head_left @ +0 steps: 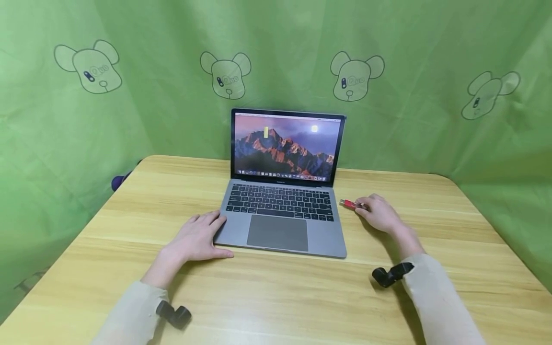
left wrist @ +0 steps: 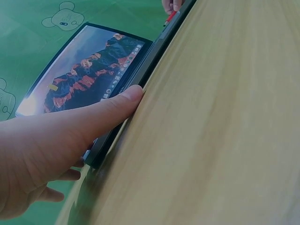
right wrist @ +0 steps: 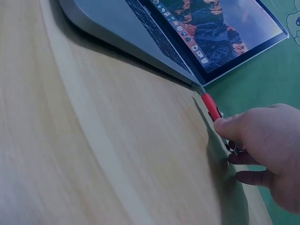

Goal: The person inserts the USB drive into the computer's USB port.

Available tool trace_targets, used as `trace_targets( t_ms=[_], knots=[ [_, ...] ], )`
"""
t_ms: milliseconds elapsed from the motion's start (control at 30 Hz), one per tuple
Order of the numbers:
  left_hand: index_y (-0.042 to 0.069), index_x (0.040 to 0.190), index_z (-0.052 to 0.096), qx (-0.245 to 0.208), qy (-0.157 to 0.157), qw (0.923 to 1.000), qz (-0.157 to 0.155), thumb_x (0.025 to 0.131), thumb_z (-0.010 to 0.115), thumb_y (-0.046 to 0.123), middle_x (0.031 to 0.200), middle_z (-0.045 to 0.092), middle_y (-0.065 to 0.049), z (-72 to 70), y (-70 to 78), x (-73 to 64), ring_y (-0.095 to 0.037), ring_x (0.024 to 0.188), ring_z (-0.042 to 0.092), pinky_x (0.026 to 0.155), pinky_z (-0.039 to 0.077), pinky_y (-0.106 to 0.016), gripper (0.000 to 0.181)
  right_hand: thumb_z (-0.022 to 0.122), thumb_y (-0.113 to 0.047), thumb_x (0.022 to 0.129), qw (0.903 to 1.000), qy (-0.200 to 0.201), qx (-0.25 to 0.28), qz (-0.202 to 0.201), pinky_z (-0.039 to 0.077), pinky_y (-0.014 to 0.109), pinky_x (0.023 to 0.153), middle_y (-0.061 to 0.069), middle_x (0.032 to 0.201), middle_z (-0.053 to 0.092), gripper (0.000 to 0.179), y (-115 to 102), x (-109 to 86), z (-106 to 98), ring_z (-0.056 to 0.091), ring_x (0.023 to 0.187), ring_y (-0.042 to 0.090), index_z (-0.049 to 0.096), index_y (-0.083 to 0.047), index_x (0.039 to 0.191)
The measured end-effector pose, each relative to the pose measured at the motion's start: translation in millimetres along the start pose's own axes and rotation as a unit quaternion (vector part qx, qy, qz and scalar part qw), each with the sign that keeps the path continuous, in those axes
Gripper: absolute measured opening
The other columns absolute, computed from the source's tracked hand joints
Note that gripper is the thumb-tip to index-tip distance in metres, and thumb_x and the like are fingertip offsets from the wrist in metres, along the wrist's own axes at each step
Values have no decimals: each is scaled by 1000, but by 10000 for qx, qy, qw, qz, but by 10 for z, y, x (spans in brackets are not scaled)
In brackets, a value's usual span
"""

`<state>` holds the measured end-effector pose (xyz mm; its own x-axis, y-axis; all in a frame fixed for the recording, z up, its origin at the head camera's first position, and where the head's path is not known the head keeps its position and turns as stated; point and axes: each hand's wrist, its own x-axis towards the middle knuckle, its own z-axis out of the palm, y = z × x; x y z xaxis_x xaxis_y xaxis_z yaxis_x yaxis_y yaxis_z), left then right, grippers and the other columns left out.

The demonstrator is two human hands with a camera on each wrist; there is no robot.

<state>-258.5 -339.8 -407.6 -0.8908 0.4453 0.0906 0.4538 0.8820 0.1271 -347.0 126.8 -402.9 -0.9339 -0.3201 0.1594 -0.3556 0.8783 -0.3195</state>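
An open grey laptop (head_left: 325, 237) stands on the wooden table with its screen lit. At its left front corner rests my left hand (head_left: 196, 238), fingers along the left side and thumb (left wrist: 129, 96) extended at the front edge. On the other side, my right hand (head_left: 379, 214) pinches a red USB flash drive (right wrist: 212, 105) between thumb and fingers. The drive's metal plug (head_left: 342, 201) points left, toward the laptop's right side, with a short gap between them in the head view. A small metal ring (right wrist: 231, 146) shows at the drive's rear end, by the fingers.
A green curtain (head_left: 284, 28) printed with bear heads hangs behind and beside the table (head_left: 276, 297). Past the table's left edge, a dark purple object (head_left: 118, 182) is partly visible. Each sleeve carries a black wrist camera (head_left: 174, 315).
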Motion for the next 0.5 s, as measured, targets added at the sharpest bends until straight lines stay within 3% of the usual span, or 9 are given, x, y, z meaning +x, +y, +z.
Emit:
trace_targets(
  t_ms=[233, 500],
  knots=[
    [2, 138, 42, -40, 21, 10000, -4, 68, 58, 76, 141, 37, -22, 10, 2, -2, -39, 127, 37, 104, 26, -56, 103, 56, -9, 90, 10000, 30, -30, 30, 39, 43, 70, 15, 89, 48, 21, 2, 31, 25, 43, 81, 28, 61, 3, 106],
    [3, 137, 43, -66, 41, 10000, -21, 67, 58, 76, 140, 38, -22, 12, -4, 5, -39, 126, 38, 103, 28, -57, 103, 57, -8, 90, 9996, 213, -131, -119, 39, 54, 90, 24, 103, 54, 26, 36, 100, 64, 50, 97, 39, 60, 9, 109]
  ],
)
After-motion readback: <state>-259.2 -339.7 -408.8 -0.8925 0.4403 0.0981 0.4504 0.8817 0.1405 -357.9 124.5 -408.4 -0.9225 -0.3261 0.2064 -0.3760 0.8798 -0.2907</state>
